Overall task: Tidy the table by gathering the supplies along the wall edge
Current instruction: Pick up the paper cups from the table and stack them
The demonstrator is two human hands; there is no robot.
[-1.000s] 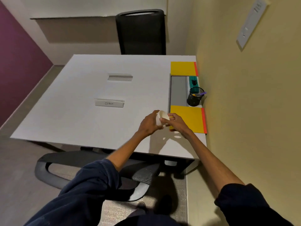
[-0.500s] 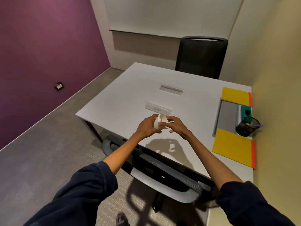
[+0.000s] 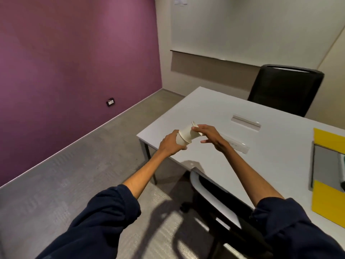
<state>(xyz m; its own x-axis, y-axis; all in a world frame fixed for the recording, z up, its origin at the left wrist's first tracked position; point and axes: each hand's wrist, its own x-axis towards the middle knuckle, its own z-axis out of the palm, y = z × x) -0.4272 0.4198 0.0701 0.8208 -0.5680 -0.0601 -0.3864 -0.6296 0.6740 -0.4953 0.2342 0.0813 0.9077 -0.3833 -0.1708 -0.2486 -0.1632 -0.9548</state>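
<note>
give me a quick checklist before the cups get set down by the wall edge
1. Paper cups held by both hands: ok, left hand at the base, right hand at the rim.
2. Cups nested fully: cannot tell.
3. Cups empty: cannot tell, they lie tilted sideways.
4. Table path toward the wall side: not ok, two clear name holders lie between.
5. Free spot near the yellow pads: cannot tell, mostly out of frame.

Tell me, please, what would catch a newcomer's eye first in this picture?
Probably the white paper cups, held sideways between the left hand and right hand above the near corner of the white table. Next come the purple wall on the left and the yellow folders at the table's right edge.
</note>
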